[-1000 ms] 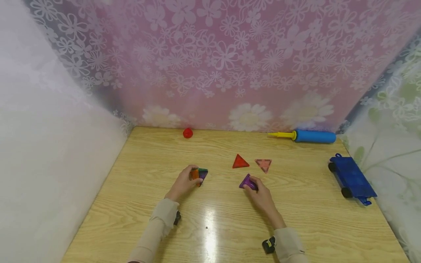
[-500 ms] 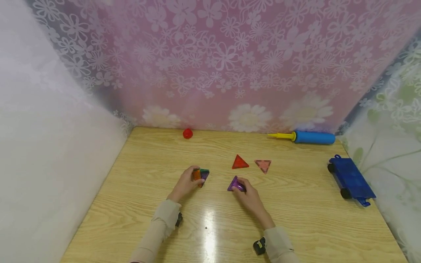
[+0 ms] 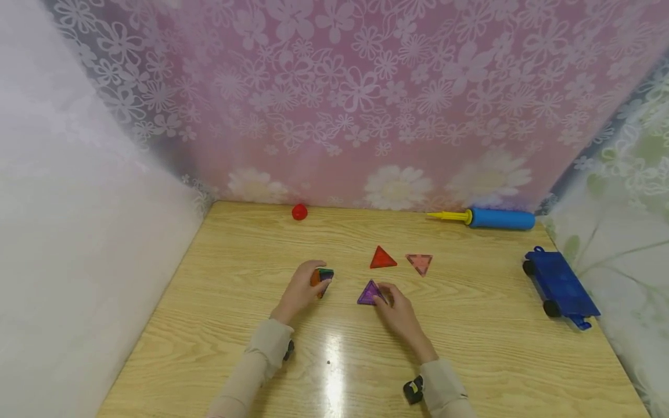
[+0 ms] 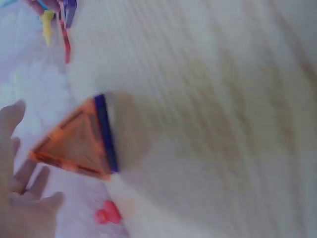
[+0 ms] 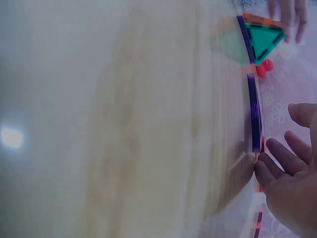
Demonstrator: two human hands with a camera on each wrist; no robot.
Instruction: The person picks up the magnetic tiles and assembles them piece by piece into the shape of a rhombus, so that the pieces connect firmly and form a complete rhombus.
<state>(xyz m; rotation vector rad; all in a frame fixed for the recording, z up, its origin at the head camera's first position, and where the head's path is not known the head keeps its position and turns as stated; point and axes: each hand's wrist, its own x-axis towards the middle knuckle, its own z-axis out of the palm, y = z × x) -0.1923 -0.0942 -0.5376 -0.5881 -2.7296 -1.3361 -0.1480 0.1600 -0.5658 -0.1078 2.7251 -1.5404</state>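
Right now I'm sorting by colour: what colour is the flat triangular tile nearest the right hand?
Purple: that flat triangular tile shows best in the head view.

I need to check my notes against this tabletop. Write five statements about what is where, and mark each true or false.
1. The purple triangle is nearer the person than the red triangle. True.
2. The blue pump lies left of the small red piece in the head view. False: it lies to the right.
3. The tile pyramid near the left hand has orange and green sides. True.
4. The right hand is at the blue wheeled toy. False: it is at the purple triangle.
5. A pink triangle lies right of the red one. True.
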